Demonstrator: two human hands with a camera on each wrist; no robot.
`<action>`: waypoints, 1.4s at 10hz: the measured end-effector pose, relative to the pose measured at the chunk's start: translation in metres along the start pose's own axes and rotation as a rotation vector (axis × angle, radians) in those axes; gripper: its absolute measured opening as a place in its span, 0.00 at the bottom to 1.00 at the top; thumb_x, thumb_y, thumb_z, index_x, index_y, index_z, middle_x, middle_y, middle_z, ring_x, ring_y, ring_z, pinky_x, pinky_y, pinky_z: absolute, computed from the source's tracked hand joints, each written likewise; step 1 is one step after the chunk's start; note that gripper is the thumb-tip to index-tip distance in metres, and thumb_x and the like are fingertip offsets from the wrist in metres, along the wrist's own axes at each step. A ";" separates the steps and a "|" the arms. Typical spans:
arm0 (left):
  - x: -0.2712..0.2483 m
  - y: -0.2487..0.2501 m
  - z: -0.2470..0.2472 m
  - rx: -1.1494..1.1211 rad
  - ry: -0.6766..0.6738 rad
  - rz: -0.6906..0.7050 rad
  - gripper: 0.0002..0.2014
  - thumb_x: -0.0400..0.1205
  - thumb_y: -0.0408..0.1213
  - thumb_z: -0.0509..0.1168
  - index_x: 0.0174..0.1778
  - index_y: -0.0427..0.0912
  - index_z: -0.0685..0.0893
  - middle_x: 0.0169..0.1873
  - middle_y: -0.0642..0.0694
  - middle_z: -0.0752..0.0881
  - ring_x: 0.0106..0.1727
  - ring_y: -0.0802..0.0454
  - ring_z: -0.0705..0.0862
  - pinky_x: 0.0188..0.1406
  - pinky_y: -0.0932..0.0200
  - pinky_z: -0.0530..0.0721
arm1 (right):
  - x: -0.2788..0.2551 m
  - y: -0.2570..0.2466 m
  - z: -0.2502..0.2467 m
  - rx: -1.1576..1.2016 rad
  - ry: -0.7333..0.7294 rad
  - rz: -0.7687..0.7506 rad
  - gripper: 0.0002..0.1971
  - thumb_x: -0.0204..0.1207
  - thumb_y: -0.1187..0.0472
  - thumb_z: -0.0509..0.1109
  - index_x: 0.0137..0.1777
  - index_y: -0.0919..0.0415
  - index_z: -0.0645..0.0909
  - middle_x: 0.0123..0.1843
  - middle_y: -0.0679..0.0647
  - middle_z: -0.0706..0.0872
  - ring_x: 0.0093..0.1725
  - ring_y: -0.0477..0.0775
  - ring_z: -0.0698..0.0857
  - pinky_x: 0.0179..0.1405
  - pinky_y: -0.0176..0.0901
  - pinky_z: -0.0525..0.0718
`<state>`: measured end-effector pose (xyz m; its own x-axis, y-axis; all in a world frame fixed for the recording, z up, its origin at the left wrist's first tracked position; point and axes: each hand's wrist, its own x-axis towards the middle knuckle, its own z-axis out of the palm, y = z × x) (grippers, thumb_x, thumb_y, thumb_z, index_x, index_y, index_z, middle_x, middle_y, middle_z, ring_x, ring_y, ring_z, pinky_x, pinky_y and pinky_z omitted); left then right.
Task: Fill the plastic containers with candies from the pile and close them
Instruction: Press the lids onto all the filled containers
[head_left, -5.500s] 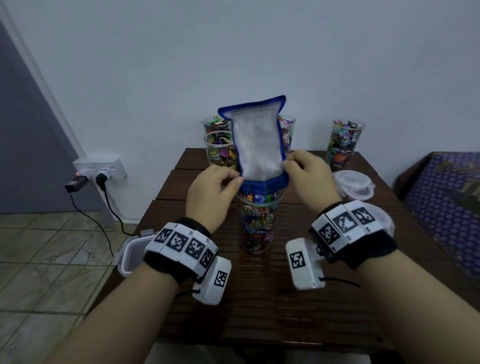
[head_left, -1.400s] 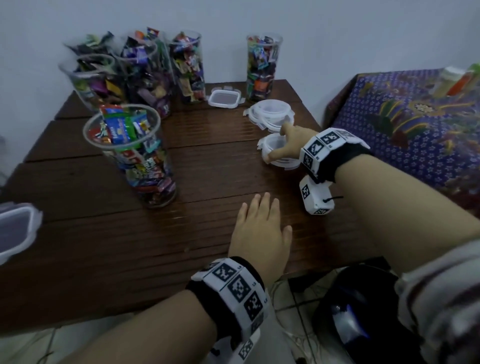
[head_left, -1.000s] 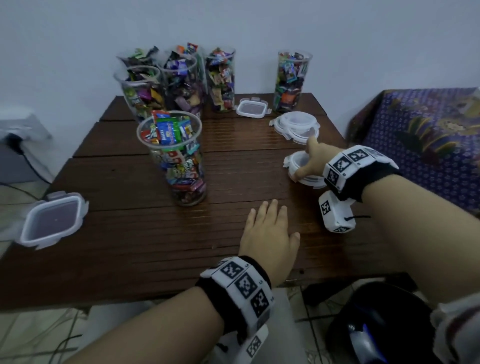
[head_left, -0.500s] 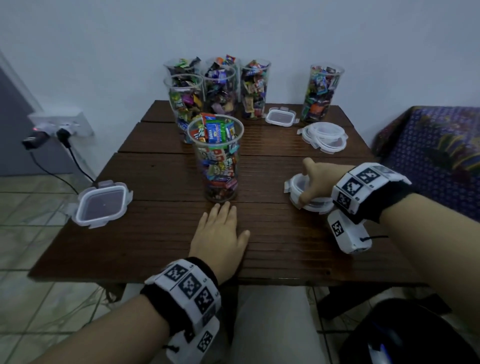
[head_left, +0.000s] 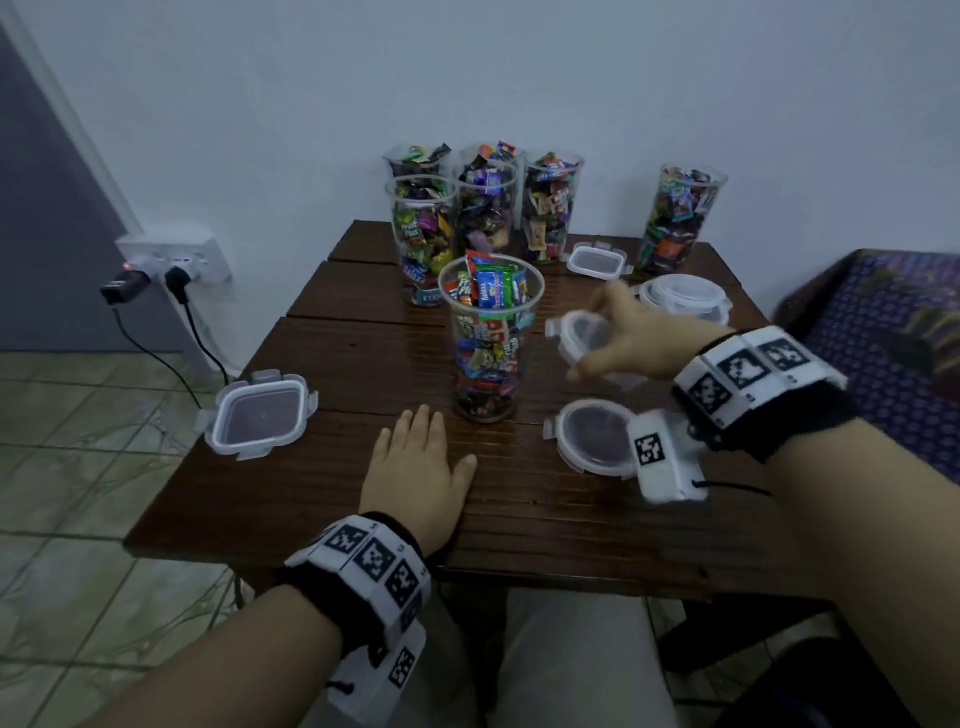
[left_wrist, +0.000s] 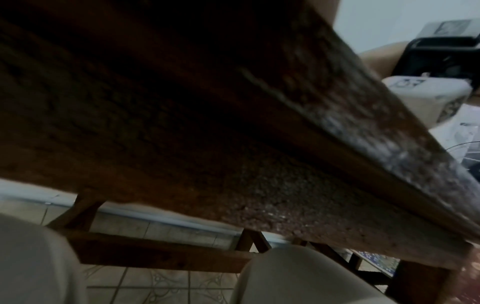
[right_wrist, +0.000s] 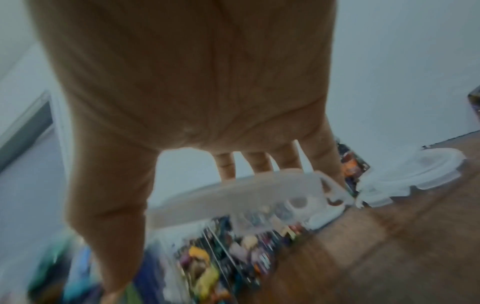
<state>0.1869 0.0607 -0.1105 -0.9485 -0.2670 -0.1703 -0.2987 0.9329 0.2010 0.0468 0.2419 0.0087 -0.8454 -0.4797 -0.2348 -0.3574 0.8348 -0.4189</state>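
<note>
Seven tall clear cups of wrapped candies stand on the desk (head_left: 363, 483). The nearest cup (head_left: 488, 343), full to its rim, serves as landmark: five cups cluster behind it (head_left: 485, 208) and one (head_left: 678, 223) stands far behind to its right. Two square lids show, one (head_left: 260, 413) well to its left and one (head_left: 597, 260) behind-right; a stack of round lids (head_left: 683, 299) sits to its right.

The right hand (head_left: 639, 338) pinches one round lid (head_left: 584, 338), lifted just right of the cup's rim; another round lid (head_left: 592, 434) lies on the desk below. The left hand (head_left: 418, 467) rests flat, fingers straight, just in front of the cup, holding nothing.
</note>
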 end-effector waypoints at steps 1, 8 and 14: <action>0.000 -0.001 0.001 -0.003 0.014 0.001 0.33 0.87 0.56 0.42 0.84 0.41 0.46 0.84 0.46 0.45 0.84 0.49 0.44 0.82 0.51 0.41 | 0.000 -0.011 -0.025 0.192 0.155 -0.039 0.40 0.67 0.50 0.78 0.72 0.57 0.59 0.66 0.59 0.72 0.59 0.60 0.78 0.57 0.54 0.81; 0.000 -0.002 0.005 -0.018 0.058 0.022 0.33 0.87 0.55 0.42 0.84 0.41 0.47 0.84 0.44 0.46 0.84 0.49 0.43 0.82 0.51 0.41 | 0.024 -0.097 -0.026 -0.278 -0.064 -0.292 0.47 0.67 0.40 0.74 0.82 0.47 0.54 0.82 0.53 0.59 0.79 0.59 0.64 0.75 0.58 0.66; 0.004 -0.005 -0.005 -0.144 -0.022 0.047 0.36 0.85 0.57 0.49 0.84 0.42 0.46 0.84 0.45 0.45 0.84 0.49 0.43 0.81 0.52 0.41 | 0.027 -0.089 -0.008 -0.176 -0.020 -0.316 0.41 0.72 0.42 0.70 0.82 0.44 0.55 0.84 0.53 0.51 0.83 0.58 0.53 0.77 0.58 0.61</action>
<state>0.1845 0.0539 -0.1078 -0.9596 -0.2172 -0.1787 -0.2679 0.8994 0.3453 0.0528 0.1569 0.0465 -0.6746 -0.7255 -0.1358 -0.6645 0.6771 -0.3161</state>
